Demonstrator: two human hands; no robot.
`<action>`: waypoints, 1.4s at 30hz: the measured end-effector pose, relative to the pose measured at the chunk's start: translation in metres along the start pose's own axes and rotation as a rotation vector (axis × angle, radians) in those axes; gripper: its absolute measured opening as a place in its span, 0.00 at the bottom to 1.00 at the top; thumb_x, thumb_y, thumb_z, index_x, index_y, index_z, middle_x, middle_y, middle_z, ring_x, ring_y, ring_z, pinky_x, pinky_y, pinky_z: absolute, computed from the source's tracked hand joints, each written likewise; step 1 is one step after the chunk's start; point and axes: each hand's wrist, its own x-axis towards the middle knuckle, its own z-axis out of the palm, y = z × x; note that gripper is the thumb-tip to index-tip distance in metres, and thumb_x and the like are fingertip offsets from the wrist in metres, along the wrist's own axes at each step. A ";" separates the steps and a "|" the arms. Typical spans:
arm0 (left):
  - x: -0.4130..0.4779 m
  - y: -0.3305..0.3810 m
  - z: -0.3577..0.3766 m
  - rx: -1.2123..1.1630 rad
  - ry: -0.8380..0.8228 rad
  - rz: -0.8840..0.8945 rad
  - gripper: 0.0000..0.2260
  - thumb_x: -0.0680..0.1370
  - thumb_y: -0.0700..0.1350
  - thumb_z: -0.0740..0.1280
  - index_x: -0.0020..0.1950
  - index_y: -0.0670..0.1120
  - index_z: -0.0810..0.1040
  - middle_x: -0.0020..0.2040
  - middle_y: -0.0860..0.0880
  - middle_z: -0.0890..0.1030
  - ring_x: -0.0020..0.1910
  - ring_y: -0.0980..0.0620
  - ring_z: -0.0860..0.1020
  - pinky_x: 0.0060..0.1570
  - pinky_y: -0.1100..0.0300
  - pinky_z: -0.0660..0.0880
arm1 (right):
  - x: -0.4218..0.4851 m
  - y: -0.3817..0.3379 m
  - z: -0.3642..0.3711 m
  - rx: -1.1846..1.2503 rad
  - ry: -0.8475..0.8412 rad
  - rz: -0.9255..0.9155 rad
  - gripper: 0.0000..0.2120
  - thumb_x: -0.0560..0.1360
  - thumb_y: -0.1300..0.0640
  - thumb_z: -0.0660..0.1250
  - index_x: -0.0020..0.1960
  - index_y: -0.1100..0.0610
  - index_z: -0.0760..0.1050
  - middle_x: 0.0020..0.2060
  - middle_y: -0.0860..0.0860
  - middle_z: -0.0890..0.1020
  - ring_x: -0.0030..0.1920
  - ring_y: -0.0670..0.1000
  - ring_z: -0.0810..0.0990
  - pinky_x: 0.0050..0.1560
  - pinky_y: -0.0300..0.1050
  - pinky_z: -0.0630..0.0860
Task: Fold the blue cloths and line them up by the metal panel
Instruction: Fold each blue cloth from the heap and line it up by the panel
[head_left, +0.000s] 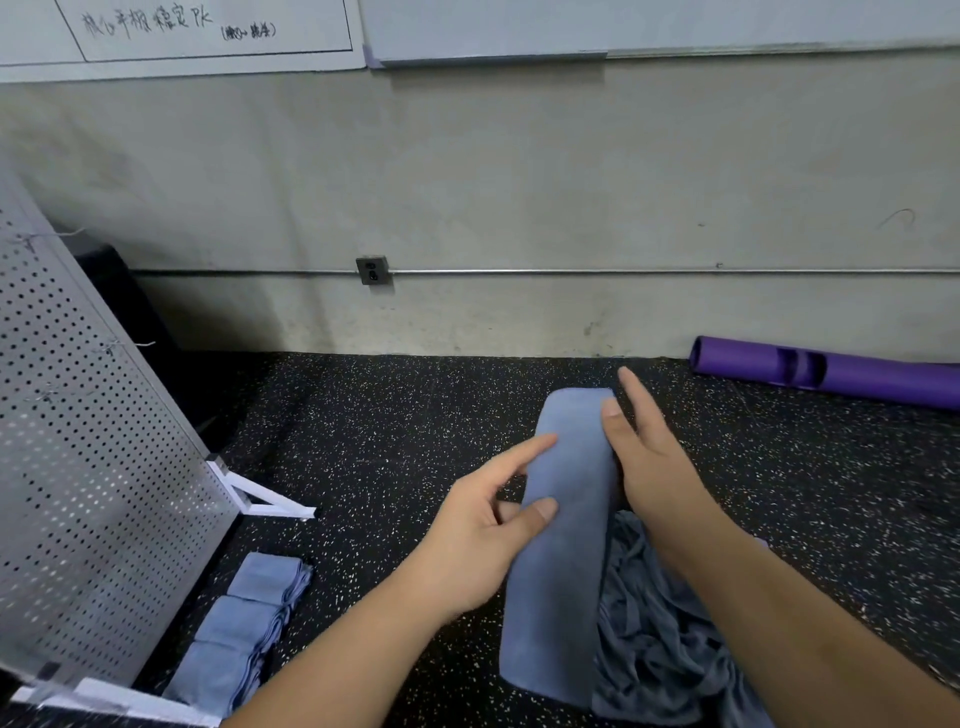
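Two bare hands flank one long folded blue strip lying on the speckled black floor; the left hand sits at the strip's left edge with forefinger stretched out and thumb resting on the fabric, its other fingers loosely curled short of the edge and gripping nothing that shows; the right hand stands at the opposite edge, fingers straight and spread wide, thumb laid on the cloth's top face, likewise clasping nothing. The strip runs away from the person between both palms, its far end just past the right fingertips; its near end lies below the wrists. Under the right forearm, touching the strip's right side, a rumpled heap of unfolded cloths is bunched up. Well to the left of the left hand, three folded cloths sit in a row, end to end, just beside the foot of the perforated metal panel. Beyond the right hand, by the wall, lies a purple tube; a wall socket is higher up.
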 end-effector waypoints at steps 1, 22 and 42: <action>0.001 -0.001 -0.002 -0.022 0.019 -0.010 0.27 0.84 0.40 0.70 0.77 0.65 0.73 0.42 0.26 0.69 0.33 0.39 0.56 0.33 0.54 0.56 | -0.003 0.000 0.001 0.033 -0.062 0.005 0.25 0.84 0.38 0.61 0.80 0.30 0.62 0.74 0.31 0.68 0.74 0.37 0.67 0.75 0.44 0.64; 0.007 0.000 -0.017 -0.033 0.065 -0.030 0.33 0.78 0.31 0.74 0.79 0.54 0.72 0.57 0.45 0.85 0.46 0.54 0.79 0.52 0.56 0.77 | -0.015 0.015 0.001 0.171 -0.315 0.021 0.30 0.75 0.72 0.76 0.71 0.47 0.81 0.67 0.50 0.84 0.68 0.52 0.82 0.72 0.60 0.76; 0.013 -0.006 -0.024 0.608 0.254 0.060 0.24 0.76 0.49 0.79 0.70 0.61 0.78 0.57 0.62 0.79 0.57 0.61 0.76 0.63 0.56 0.75 | -0.009 0.020 0.007 -0.336 -0.192 -0.146 0.23 0.73 0.63 0.80 0.58 0.38 0.83 0.47 0.44 0.84 0.47 0.43 0.84 0.53 0.46 0.84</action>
